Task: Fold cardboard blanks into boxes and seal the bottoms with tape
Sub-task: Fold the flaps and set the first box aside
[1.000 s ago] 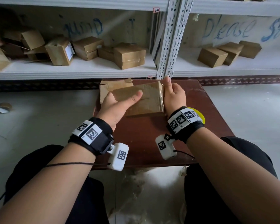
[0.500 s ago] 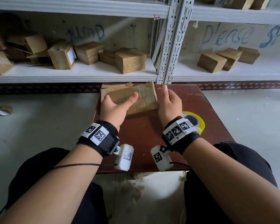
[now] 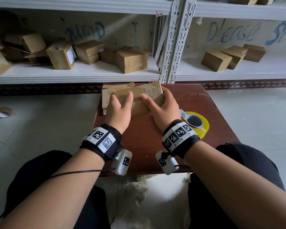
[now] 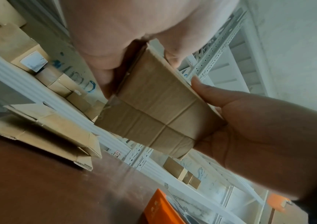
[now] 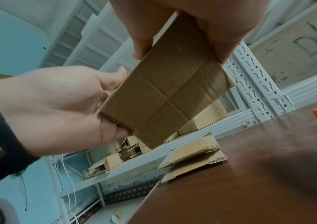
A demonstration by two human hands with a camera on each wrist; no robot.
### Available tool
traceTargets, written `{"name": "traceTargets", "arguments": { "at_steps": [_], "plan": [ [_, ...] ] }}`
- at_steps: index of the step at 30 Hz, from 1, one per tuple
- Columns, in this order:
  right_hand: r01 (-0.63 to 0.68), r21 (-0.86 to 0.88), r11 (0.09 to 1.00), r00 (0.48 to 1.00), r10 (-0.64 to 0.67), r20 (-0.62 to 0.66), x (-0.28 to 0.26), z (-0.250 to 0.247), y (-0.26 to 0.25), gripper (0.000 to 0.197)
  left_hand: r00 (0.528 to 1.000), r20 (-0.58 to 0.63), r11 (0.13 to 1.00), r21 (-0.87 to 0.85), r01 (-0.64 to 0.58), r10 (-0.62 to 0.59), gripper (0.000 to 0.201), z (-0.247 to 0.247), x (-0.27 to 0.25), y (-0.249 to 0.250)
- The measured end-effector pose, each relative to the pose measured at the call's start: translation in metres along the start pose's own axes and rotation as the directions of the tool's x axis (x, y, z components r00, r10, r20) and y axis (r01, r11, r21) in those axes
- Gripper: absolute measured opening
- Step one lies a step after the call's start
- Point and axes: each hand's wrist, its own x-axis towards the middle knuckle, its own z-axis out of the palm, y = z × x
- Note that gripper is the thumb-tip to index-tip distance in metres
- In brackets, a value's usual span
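Gripping the cardboard blank (image 3: 139, 100) above the table (image 3: 205, 113), left hand (image 3: 119, 111) and right hand (image 3: 163, 108) pinch its ends.

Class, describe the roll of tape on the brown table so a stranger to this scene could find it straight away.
Start at the brown table in front of the white shelves. Look at its right side, just beyond the person's right hand. The roll of tape lies flat there, the only round, yellow thing among flat brown cardboard.

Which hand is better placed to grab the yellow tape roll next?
Right. The yellow tape roll lies beside the right hand; the left hand is across the cardboard blank.
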Motion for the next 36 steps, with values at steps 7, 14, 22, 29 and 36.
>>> {"name": "traceTargets", "arguments": {
  "at_steps": [7, 14, 22, 29, 36],
  "plan": [
    [0.024, -0.064, 0.998, 0.999, -0.026, -0.029, 0.010, -0.004, 0.005, 0.032, 1.000, -0.022, 0.989, 0.149, -0.005, 0.008, 0.053, -0.009, 0.004, 0.007],
    [-0.002, -0.138, 0.990, 0.999, 0.007, 0.037, 0.008, -0.001, 0.007, 0.034, 0.996, 0.068, 0.956, 0.283, -0.079, 0.062, 0.072, -0.013, -0.004, 0.000],
    [0.005, -0.165, 0.986, 0.995, 0.011, 0.096, 0.006, 0.002, 0.010, 0.030, 0.996, 0.092, 0.969, 0.248, -0.019, -0.004, 0.064, -0.015, 0.004, -0.007],
    [-0.047, -0.223, 0.974, 0.995, 0.065, 0.073, 0.010, 0.003, 0.017, 0.038, 0.986, 0.164, 0.939, 0.343, -0.021, -0.038, 0.054, -0.022, 0.011, -0.004],
    [-0.059, -0.205, 0.977, 0.995, 0.073, 0.062, 0.012, -0.009, 0.005, 0.038, 0.952, 0.298, 0.929, 0.329, -0.169, 0.068, 0.072, -0.025, 0.021, -0.011]
  ]
}}
